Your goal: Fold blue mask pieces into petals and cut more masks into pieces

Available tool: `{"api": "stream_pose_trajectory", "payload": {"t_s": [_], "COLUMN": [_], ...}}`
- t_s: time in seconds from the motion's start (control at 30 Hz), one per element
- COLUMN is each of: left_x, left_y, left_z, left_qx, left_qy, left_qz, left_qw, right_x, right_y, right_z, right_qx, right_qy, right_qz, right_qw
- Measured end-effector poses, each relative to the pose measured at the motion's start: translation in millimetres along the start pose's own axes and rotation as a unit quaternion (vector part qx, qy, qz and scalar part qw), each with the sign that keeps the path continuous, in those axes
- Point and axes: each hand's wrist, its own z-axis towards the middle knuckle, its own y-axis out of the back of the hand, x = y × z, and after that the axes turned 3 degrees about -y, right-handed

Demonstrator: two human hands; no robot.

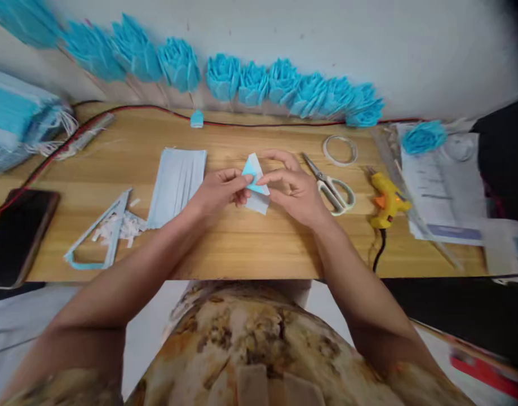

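My left hand (221, 190) and my right hand (293, 189) meet above the middle of the wooden table (242, 248). Together they pinch a small folded piece of light blue mask fabric (255, 183), with fingers closed on its edges. The piece stands partly upright between the fingertips, its white underside showing at the bottom. A flat pleated face mask (176, 183) lies just left of my left hand.
Scissors (332, 186), a tape ring (340, 149) and a yellow glue gun (386, 200) lie to the right. Blue fabric flowers (284, 84) line the wall. Mask trimmings (109, 231), a phone (17, 234) and a mask stack (17, 121) sit left. Papers (442, 186) lie far right.
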Motion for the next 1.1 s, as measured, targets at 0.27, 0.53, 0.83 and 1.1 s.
{"api": "stream_pose_trajectory", "payload": {"t_s": [0.27,0.53,0.83,1.1], "left_x": [0,-1,0,0], "left_y": [-2.0,-1.6,-2.4,-2.4], "left_z": [-1,-3,-2,-2], "left_qx": [-0.019,-0.01,-0.015,-0.011], "left_qy": [-0.077,-0.108,-0.107,-0.111], "left_qz": [0.08,0.12,0.133,0.146], "left_qw": [0.994,0.987,0.985,0.983], "right_x": [-2,0,1,-1], "right_y": [-4,-13,-16,-15], "right_z": [0,-1,1,0], "right_qx": [-0.014,-0.022,-0.022,-0.008], "right_qy": [-0.041,-0.164,-0.196,-0.224], "right_qz": [0.04,0.165,0.214,0.258], "right_qw": [0.998,0.972,0.957,0.94]}}
